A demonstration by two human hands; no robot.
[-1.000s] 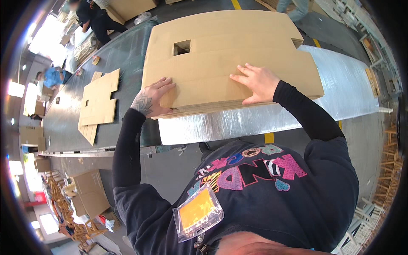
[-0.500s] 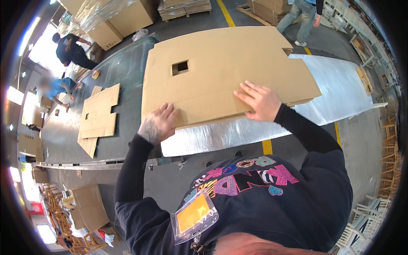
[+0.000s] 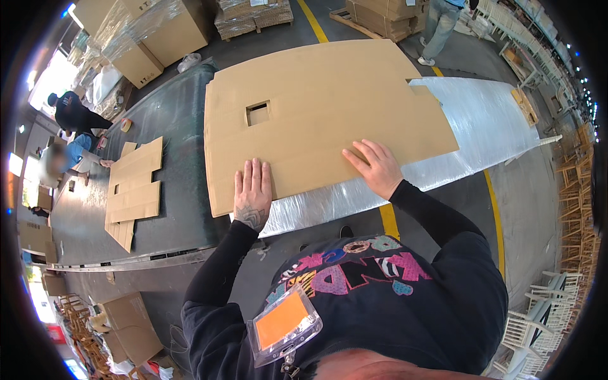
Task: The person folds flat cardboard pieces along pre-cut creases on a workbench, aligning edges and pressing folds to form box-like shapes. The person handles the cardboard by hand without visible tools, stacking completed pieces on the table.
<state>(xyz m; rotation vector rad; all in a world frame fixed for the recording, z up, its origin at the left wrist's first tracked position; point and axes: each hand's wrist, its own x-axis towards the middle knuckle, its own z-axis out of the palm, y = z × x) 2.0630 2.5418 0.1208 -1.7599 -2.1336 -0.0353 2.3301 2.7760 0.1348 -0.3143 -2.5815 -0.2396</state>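
Note:
A broad brown cardboard sheet lies before me, with a small rectangular cut-out at its left and a notch at its right end. My left hand rests flat near its front left corner, fingers straight and slightly spread. At the front edge, right of the middle, my right hand touches the cardboard with its fingers stretched out and the thumb apart. Neither hand is closed around anything. Under the sheet is a long surface covered in shiny silver wrap, showing along the front and at the right.
Left of the sheet, a dark tabletop holds a smaller notched cardboard piece and a tape roll. Two people are beyond it; another person stands far right. Wrapped boxes and white chairs stand around.
My left hand has slid inward from the corner and its fingers have straightened. The sheet's layered front edge shows less, and silver wrap now shows in the notch. The whole view has shifted.

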